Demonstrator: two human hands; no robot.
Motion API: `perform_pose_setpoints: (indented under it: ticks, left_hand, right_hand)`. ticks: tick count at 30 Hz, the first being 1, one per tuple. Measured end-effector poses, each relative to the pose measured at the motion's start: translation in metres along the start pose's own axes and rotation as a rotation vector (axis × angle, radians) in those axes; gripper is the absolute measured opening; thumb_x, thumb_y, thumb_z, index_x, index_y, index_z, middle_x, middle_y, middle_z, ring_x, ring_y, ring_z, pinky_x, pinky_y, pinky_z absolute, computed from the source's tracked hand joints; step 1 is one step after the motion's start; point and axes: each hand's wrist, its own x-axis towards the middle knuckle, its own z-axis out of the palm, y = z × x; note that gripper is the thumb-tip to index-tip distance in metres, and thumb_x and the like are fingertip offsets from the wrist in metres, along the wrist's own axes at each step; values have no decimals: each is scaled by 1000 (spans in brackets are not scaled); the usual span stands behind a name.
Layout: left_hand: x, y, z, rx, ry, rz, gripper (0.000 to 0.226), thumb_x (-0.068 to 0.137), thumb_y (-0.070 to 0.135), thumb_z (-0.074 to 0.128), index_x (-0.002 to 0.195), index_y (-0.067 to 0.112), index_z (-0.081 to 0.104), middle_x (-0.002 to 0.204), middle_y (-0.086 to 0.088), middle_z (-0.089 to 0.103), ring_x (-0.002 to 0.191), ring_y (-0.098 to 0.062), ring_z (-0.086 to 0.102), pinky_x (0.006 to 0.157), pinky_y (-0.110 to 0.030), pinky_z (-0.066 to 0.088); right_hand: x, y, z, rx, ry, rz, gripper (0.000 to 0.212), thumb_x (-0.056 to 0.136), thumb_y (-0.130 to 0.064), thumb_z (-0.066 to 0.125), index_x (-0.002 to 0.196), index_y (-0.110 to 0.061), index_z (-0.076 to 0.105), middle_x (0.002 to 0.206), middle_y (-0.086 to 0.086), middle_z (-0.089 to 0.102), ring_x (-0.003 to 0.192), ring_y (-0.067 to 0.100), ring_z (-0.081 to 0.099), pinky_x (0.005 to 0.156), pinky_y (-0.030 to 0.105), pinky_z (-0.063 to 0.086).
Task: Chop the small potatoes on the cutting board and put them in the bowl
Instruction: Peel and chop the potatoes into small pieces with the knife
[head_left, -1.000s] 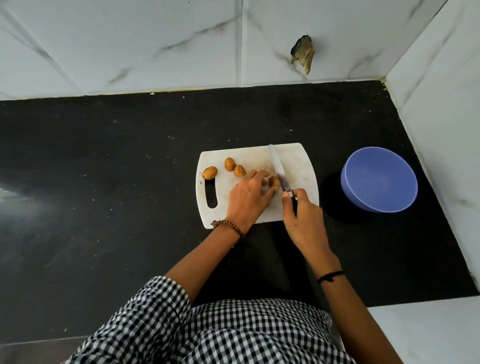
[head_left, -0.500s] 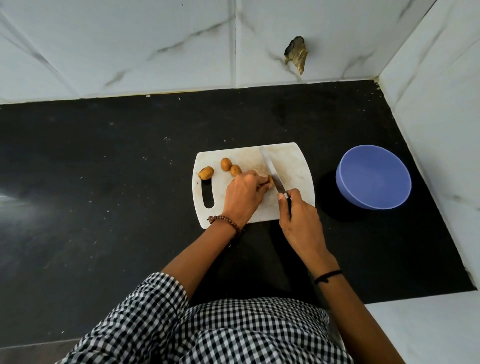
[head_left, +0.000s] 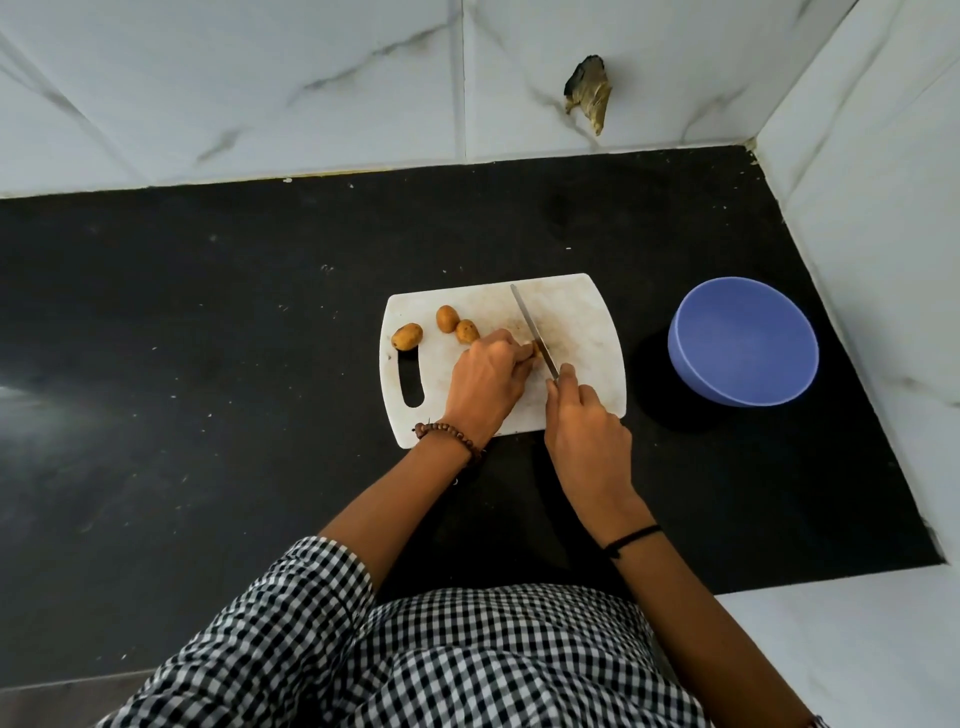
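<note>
On the left of the white cutting board three small potatoes wait, whole. Our left hand is curled down on a fourth potato (mostly hidden under our fingers). Our right hand is closed round the knife, its blade right beside those fingertips. We should tuck them back and cut slowly. The blue bowl sits to the right, nothing in the way.
</note>
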Motion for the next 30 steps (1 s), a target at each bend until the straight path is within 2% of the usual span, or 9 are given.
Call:
perform_pose_setpoints:
  ticks: [3,7,9,11,17,22,25,30]
  left_hand:
    - [0,0,-1,4,-2,9,22,95,20,57,109,11,71,93,-8,63,77,-22,58,62,-30,47]
    - [0,1,-1,9,5,17,21,95,20,57,108,10,71,93,-8,63,75,-21,58,60,-25,41]
    - [0,2,0,11,2,17,22,95,20,56,109,10,71,93,-8,63,76,-21,58,61,-25,43]
    - [2,2,-1,17,0,13,23,96,20,55,108,9,71,94,-8,63,77,-23,59,62,-27,45]
    - [8,3,-4,38,-9,30,24,96,19,54,110,8,70,96,-9,63,81,-21,58,63,-22,37]
    - [9,1,-1,58,-16,19,19,94,18,55,103,10,71,94,-10,62,80,-24,59,65,-32,49]
    - [7,2,-1,43,-9,14,18,93,17,56,103,11,71,95,-10,62,80,-25,59,65,-37,52]
    - [6,1,1,56,-6,-7,20,95,21,55,105,15,71,96,-8,61,80,-24,59,64,-37,51]
  right_hand:
    - [-2,-2,1,-9,11,-9,44,103,-26,49,138,0,52,89,15,67,63,31,67,50,36,52]
    - [-1,-2,0,-2,-35,-2,50,107,-30,36,149,-2,36,104,16,65,82,33,68,65,40,55]
    - [2,0,0,-2,-36,1,52,108,-33,30,152,-5,30,110,15,63,90,31,67,72,40,55]
    - [6,0,0,-3,-34,4,53,108,-34,29,152,-5,28,111,15,63,92,33,67,74,41,54]
    - [16,2,-3,20,-77,5,54,108,-34,31,153,-6,25,112,14,63,95,30,66,80,43,56]
    - [31,0,-2,70,-96,-18,50,107,-30,36,151,-5,32,104,16,65,88,31,67,74,42,55]
    - [37,-3,-1,73,-112,-25,51,107,-29,37,152,-6,30,107,16,65,90,32,67,77,44,56]
    - [35,-1,-3,53,-123,-42,51,107,-30,37,152,-9,29,104,14,65,87,27,66,77,41,57]
